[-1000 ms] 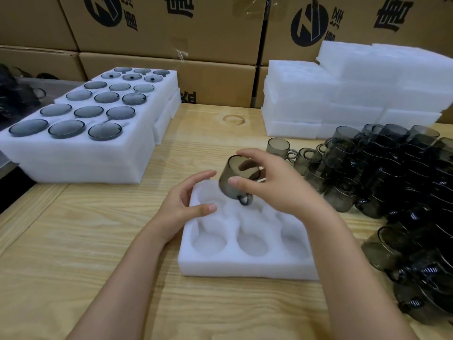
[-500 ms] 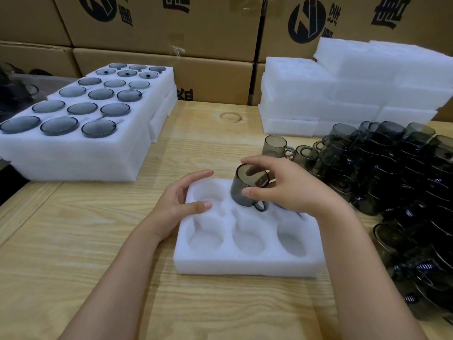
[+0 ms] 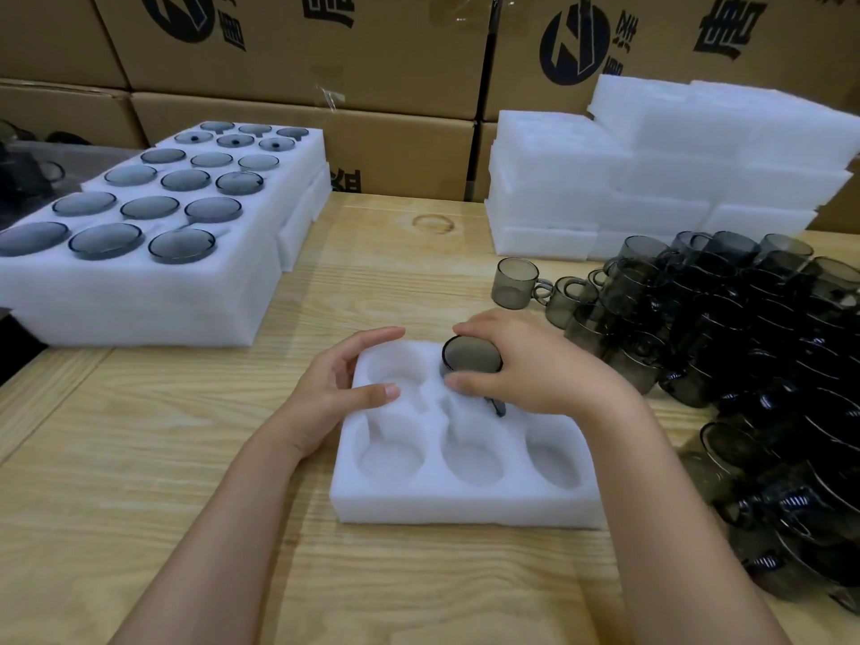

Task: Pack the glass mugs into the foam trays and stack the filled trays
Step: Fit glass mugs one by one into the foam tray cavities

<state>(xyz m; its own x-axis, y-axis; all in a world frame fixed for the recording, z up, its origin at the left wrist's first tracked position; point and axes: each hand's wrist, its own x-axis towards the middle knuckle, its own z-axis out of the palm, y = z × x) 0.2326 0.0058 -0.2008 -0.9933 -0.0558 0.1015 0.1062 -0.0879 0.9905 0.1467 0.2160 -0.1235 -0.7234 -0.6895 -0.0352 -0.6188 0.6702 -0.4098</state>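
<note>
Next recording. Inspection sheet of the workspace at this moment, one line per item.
Surface: wooden table, ring mark near the back.
Job's things: foam tray in front; mug base up, partway in its back middle pocket; visible other pockets empty; filled trays stacked at left; loose mugs heaped at right; spare foam stacked behind them.
Clutter: dark things at the far left edge, unclear.
Hands: right hand grips the mug; left hand rests on the tray's back left corner.
Cables: nothing seen.
Surroundings: cardboard boxes stacked behind the table.

Right hand [image 3: 535, 370] is covering lower body of mug [image 3: 471, 353]; mug pile [image 3: 768, 365] is running off right edge.
</note>
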